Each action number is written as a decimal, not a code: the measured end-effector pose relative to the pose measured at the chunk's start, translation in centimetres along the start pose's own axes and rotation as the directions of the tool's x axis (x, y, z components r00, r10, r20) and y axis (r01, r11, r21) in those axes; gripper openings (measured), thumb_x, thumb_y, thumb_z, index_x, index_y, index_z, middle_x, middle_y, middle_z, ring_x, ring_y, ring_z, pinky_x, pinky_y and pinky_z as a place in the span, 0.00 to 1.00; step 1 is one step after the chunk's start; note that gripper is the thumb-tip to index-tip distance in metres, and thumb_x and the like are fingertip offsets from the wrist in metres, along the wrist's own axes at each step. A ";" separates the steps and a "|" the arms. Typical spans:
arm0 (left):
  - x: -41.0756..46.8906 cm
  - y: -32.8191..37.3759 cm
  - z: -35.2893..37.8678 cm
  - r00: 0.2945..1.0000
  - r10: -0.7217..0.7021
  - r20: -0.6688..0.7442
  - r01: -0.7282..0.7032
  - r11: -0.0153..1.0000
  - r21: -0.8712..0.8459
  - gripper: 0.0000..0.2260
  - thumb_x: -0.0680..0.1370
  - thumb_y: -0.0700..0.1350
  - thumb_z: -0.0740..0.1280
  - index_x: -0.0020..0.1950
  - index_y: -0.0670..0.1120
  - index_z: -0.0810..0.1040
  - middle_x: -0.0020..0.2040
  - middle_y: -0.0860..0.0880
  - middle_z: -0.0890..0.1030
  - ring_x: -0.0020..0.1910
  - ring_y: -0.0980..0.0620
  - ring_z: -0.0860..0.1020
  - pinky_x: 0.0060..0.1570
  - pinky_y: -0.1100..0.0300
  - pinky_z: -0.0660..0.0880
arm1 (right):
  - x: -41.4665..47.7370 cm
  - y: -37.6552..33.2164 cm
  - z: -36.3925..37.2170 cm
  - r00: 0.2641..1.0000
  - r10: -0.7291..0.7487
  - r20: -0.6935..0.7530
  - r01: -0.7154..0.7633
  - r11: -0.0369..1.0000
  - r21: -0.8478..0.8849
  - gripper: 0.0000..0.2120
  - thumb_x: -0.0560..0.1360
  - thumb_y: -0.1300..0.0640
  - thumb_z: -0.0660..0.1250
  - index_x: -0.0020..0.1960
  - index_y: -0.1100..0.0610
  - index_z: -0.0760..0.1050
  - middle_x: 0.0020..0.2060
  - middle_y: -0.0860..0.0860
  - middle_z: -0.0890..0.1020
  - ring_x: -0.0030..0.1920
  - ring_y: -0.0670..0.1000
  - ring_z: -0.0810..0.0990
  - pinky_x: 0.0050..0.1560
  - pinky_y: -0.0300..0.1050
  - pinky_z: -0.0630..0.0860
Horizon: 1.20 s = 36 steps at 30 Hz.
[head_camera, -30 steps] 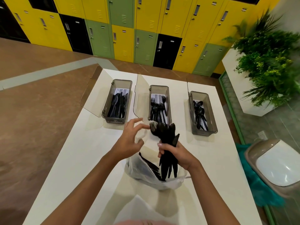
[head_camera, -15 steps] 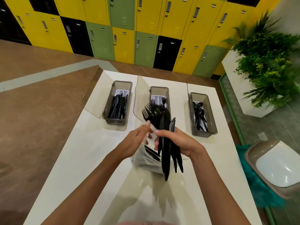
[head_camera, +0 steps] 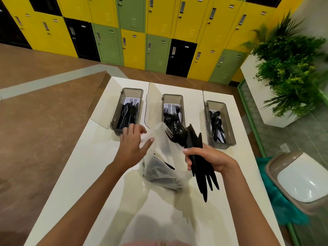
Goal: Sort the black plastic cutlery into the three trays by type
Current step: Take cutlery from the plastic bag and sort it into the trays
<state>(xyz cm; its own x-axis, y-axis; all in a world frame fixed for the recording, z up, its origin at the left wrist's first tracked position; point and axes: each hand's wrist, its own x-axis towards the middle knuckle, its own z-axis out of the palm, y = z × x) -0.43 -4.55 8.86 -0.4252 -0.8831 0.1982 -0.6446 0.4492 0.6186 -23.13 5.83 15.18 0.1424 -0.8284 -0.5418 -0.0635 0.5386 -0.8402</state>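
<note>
The right hand (head_camera: pixel 209 157) clenches a mixed bundle of black plastic cutlery (head_camera: pixel 188 137), heads pointing up and away, handles hanging toward the person. The left hand (head_camera: pixel 133 144) pinches the rim of a translucent plastic bag (head_camera: pixel 159 167) (more cutlery inside) on the white surface (head_camera: pixel 88 174). Just beyond stand three smoky clear trays: knife tray (head_camera: pixel 115 121) left, fork tray (head_camera: pixel 182 103) straight ahead, spoon tray (head_camera: pixel 229 125) nearest the right hand.

On the table (head_camera: pixel 85 178) three trays sit in a row: left tray (head_camera: pixel 115 119), middle tray (head_camera: pixel 173 97), right tray (head_camera: pixel 229 126). The bag (head_camera: pixel 159 172) sits before the middle tray, left hand (head_camera: pixel 132 145) at its left, right hand (head_camera: pixel 210 159) with a cutlery bundle (head_camera: pixel 190 138) at its right; lockers (head_camera: pixel 159 23) behind
</note>
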 end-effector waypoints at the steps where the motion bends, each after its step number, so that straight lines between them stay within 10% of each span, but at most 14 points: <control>1: 0.0 0.1 0.2 1.000 0.029 -0.005 -0.029 0.999 0.037 0.24 0.73 0.64 0.63 0.59 0.48 0.68 0.55 0.50 0.67 0.51 0.51 0.64 0.52 0.56 0.63 | 0.1 -0.3 0.0 0.999 -0.041 -0.011 0.041 0.999 0.013 0.10 0.75 0.56 0.67 0.37 0.58 0.71 0.29 0.53 0.77 0.31 0.52 0.80 0.36 0.42 0.77; 5: -0.2 1.1 1.4 0.948 0.048 0.316 -0.063 0.997 0.038 0.42 0.64 0.69 0.69 0.73 0.60 0.56 0.76 0.51 0.47 0.74 0.43 0.48 0.68 0.39 0.57 | 1.0 -1.6 0.6 0.983 -0.166 -0.084 0.168 0.986 0.015 0.13 0.77 0.57 0.66 0.34 0.58 0.73 0.29 0.52 0.77 0.32 0.51 0.80 0.35 0.40 0.77; 8: -0.9 1.1 3.0 0.831 0.014 0.557 -0.124 0.979 0.160 0.30 0.69 0.62 0.71 0.68 0.56 0.65 0.78 0.52 0.40 0.76 0.41 0.37 0.71 0.38 0.48 | 2.0 -2.3 1.2 0.969 -0.201 -0.146 0.215 0.973 0.087 0.13 0.78 0.59 0.64 0.34 0.57 0.74 0.29 0.53 0.76 0.32 0.52 0.80 0.36 0.41 0.77; 14: -3.3 0.3 4.8 0.572 -0.010 0.820 -0.252 0.949 0.188 0.13 0.77 0.50 0.66 0.55 0.41 0.76 0.64 0.44 0.71 0.62 0.43 0.72 0.59 0.52 0.67 | 3.1 -2.6 2.4 0.954 -0.212 -0.213 0.241 0.963 0.121 0.11 0.78 0.57 0.65 0.38 0.59 0.74 0.30 0.52 0.77 0.33 0.52 0.80 0.36 0.42 0.78; 20: -4.8 -0.2 4.9 0.390 -0.092 0.916 -0.177 0.969 0.173 0.07 0.77 0.48 0.65 0.45 0.45 0.73 0.45 0.45 0.76 0.44 0.50 0.71 0.36 0.61 0.65 | 3.4 -2.1 3.2 0.949 -0.222 -0.223 0.256 0.957 0.139 0.08 0.78 0.57 0.65 0.41 0.58 0.73 0.31 0.53 0.77 0.33 0.52 0.80 0.35 0.43 0.78; 25: -3.1 0.4 2.2 0.519 0.006 0.855 0.066 0.997 -0.048 0.08 0.77 0.48 0.66 0.54 0.46 0.76 0.58 0.48 0.80 0.49 0.55 0.75 0.49 0.65 0.71 | 3.8 -1.1 3.6 0.954 -0.211 -0.215 0.247 0.956 0.158 0.09 0.78 0.55 0.65 0.42 0.60 0.75 0.34 0.54 0.79 0.36 0.52 0.82 0.43 0.43 0.80; 28: -1.8 0.8 0.2 0.575 0.092 0.813 0.381 0.849 -0.365 0.15 0.78 0.50 0.65 0.63 0.46 0.74 0.62 0.50 0.78 0.60 0.55 0.77 0.61 0.59 0.73 | 4.3 -0.6 3.8 0.961 -0.163 -0.225 0.206 0.961 0.183 0.12 0.78 0.54 0.66 0.46 0.64 0.79 0.39 0.56 0.83 0.43 0.51 0.83 0.50 0.46 0.80; 32: -1.0 1.6 -0.9 0.556 0.283 0.781 0.581 0.539 -0.609 0.28 0.76 0.57 0.65 0.73 0.47 0.65 0.70 0.47 0.72 0.69 0.50 0.71 0.68 0.52 0.68 | 4.7 -0.2 4.3 0.958 -0.131 -0.255 0.186 0.961 0.204 0.16 0.76 0.52 0.68 0.55 0.63 0.79 0.46 0.53 0.84 0.50 0.49 0.82 0.49 0.45 0.80; 36: -0.7 2.6 -0.8 0.525 0.331 0.784 0.589 0.525 -0.615 0.28 0.76 0.54 0.68 0.72 0.44 0.67 0.69 0.44 0.72 0.69 0.46 0.71 0.69 0.50 0.67 | 4.7 -0.1 4.7 0.967 -0.131 -0.220 0.176 0.964 0.198 0.13 0.76 0.50 0.68 0.53 0.59 0.80 0.48 0.52 0.83 0.52 0.49 0.81 0.55 0.46 0.78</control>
<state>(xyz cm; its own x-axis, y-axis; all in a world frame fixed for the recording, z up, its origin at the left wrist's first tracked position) -1.29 -2.87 10.91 -0.9347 -0.2086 -0.2877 -0.1977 -0.3672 0.9089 -17.78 2.58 12.80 -0.0718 -0.9053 -0.4188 0.1591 0.4041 -0.9008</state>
